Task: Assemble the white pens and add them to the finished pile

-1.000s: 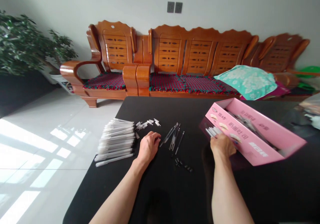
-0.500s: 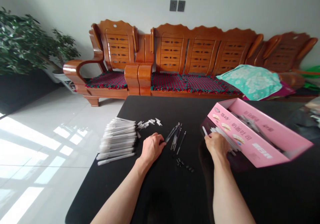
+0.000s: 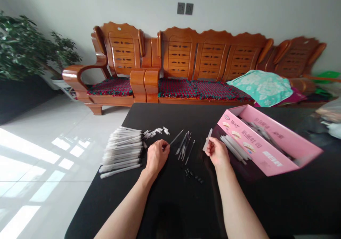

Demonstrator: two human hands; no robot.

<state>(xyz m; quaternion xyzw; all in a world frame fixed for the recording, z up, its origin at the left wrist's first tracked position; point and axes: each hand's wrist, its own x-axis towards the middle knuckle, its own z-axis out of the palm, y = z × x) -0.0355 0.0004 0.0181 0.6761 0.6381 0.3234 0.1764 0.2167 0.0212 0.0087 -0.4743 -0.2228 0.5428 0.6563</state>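
A thin pen refill (image 3: pixel 176 137) is pinched in my left hand (image 3: pixel 157 154), its tip pointing away to the right. My right hand (image 3: pixel 217 150) grips a whitish pen barrel (image 3: pixel 208 139), held tilted above the black table. Between the hands lie several loose refills (image 3: pixel 183 146), with small black caps (image 3: pixel 193 175) nearer to me. To the left of my left hand is a stacked row of white pens (image 3: pixel 121 150) with dark ends. Small white plugs (image 3: pixel 157 131) are scattered behind that hand. More empty barrels (image 3: pixel 234 148) lie to the right of my right hand.
A pink box (image 3: pixel 269 139) with more pen parts inside stands at the right of the black table (image 3: pixel 170 200). Beyond the table is a wooden bench (image 3: pixel 197 54) with a teal cushion (image 3: pixel 262 86). A plastic bag (image 3: pixel 330 116) lies at the far right.
My right hand has moved left from the barrel pile with one barrel in it. My left hand has picked up a refill from the group. The view has shifted slightly.
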